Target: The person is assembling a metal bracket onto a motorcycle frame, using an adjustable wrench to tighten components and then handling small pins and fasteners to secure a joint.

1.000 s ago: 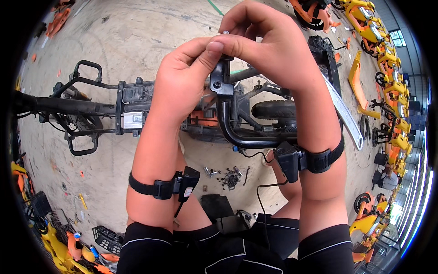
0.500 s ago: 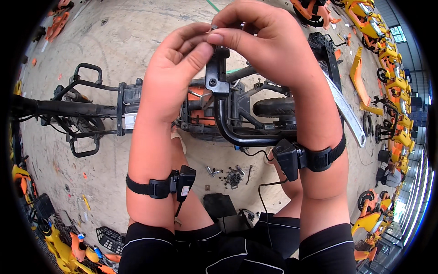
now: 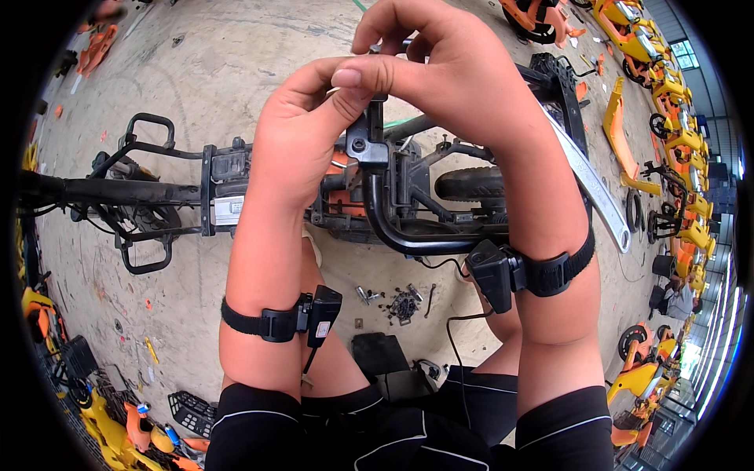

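Observation:
Both of my hands meet at the top end of a black bent tube frame (image 3: 373, 200), by its bracket (image 3: 367, 151). My right hand (image 3: 452, 74) is closed, thumb against the curled fingers, around a small metal piece like a bolt (image 3: 375, 49). Its thumb lies over the tip of my left thumb. My left hand (image 3: 294, 137) is also closed, fingers and thumb pinched beside the bracket's upper end; what sits between them is hidden. Behind my right forearm rests a long silver wrench (image 3: 597, 192), its ring end showing.
A stripped scooter frame (image 3: 157, 188) lies across the concrete floor beyond the tube, with a rear tyre (image 3: 471, 184). Between my feet are loose bolts (image 3: 402, 306) and a black case (image 3: 378, 353). Yellow scooters (image 3: 679, 169) line the right; orange and yellow panels (image 3: 118, 420) lie lower left.
My right thumb has slid left over my left thumb, and the right fingers have shifted slightly left. My left hand has dropped a little. The bracket has shifted slightly left.

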Action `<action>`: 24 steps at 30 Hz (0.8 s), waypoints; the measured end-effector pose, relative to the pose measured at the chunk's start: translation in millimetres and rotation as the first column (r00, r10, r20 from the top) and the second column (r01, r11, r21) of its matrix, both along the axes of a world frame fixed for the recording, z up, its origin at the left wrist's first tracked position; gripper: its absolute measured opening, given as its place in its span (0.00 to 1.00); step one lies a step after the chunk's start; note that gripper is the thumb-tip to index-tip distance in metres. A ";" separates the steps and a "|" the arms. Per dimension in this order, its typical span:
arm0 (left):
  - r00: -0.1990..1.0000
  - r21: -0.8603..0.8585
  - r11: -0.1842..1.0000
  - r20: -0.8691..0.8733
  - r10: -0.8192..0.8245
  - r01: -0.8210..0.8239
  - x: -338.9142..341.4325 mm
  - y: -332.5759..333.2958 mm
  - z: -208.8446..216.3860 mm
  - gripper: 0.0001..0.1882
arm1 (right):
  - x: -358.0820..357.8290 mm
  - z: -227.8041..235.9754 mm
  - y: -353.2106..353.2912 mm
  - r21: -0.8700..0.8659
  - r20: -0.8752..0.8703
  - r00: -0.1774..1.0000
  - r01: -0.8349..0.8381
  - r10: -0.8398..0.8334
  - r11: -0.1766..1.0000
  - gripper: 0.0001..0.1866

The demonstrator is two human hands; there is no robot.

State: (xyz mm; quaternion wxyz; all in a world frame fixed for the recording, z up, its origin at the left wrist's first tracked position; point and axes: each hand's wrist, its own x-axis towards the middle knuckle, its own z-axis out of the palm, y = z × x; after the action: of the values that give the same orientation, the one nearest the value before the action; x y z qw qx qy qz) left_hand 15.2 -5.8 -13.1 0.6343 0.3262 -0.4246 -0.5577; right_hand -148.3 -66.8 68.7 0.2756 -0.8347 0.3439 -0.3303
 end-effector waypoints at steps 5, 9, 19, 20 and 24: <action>1.000 0.005 1.000 0.012 -0.025 0.025 5.5 -2.6 0.9 0.18 | 0.5 -6.1 -7.2 -0.052 0.094 0.994 -0.046 0.051 0.998 0.16; 0.996 0.008 0.996 0.007 -0.094 0.094 12.7 -1.0 3.5 0.19 | 0.6 -9.5 -10.4 0.014 0.196 0.963 -0.191 0.185 0.981 0.12; 0.998 0.037 0.998 0.033 -0.060 0.059 5.1 2.7 2.1 0.15 | -1.6 -0.3 -3.6 0.102 0.105 0.986 -0.140 0.130 0.985 0.15; 0.998 0.025 0.999 0.044 -0.048 0.047 4.4 2.3 2.0 0.16 | -1.9 0.5 -3.6 0.092 0.087 0.989 -0.126 0.118 0.988 0.16; 0.997 0.009 1.000 0.078 -0.008 0.008 4.7 0.5 2.8 0.17 | -3.0 -1.7 -6.0 0.131 0.151 0.981 -0.145 0.125 0.981 0.15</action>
State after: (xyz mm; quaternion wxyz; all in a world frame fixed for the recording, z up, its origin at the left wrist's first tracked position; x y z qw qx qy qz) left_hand 20.0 -5.3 -10.3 0.6135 0.3490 -0.4479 -0.5489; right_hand -151.3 -72.8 66.9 0.3795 -0.8089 0.2884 -0.3443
